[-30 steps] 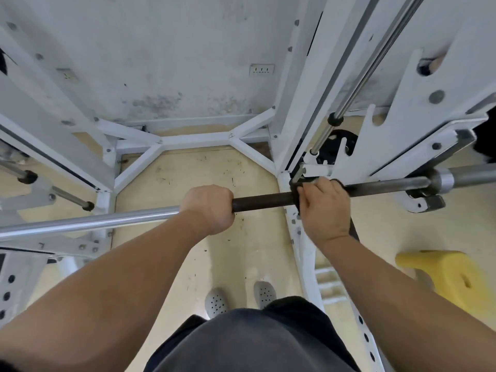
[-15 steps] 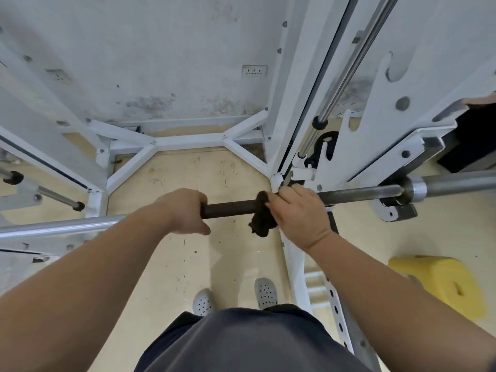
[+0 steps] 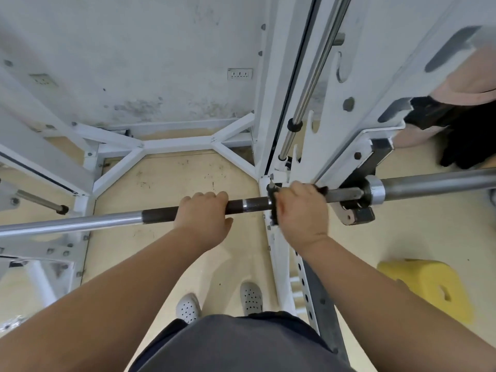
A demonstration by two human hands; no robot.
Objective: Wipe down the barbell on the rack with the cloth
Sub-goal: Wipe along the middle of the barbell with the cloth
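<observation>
The barbell [image 3: 252, 205] lies across the white rack [image 3: 171, 143], running from the lower left up to the right edge of the view. Its left stretch is bright chrome, the middle is dark and rough-looking, and past a shiny collar [image 3: 375, 193] on the right the thicker sleeve sticks out beyond the frame. Just under the collar, a dark hook [image 3: 358, 214] on the rack carries the bar.

The person stands right behind the bar with both arms reaching forward. The left hand [image 3: 202, 213] is wrapped over the dark part of the bar, fingers curled over the top and knuckles up. The right hand [image 3: 300, 210] sits a little further along, close to the rack's upright, and grips a dark cloth [image 3: 273, 210] bunched round the bar. A fold of cloth hangs out below the bar on the hand's left side, and a scrap shows by the fingertips on the other side. A short bare length of dark bar shows between the two hands.

Below them is a pale floor [image 3: 174, 178] with scuff marks, framed by the rack's base struts. A pair of white perforated shoes [image 3: 251, 296] and grey shorts [image 3: 241, 345] show at the bottom. A yellow stool [image 3: 426, 285] stands to the right, apart from the rack. A chrome guide rod [image 3: 311, 76] runs up the upright, and a socket [image 3: 239, 73] sits on the stained wall [image 3: 150, 63] behind.
</observation>
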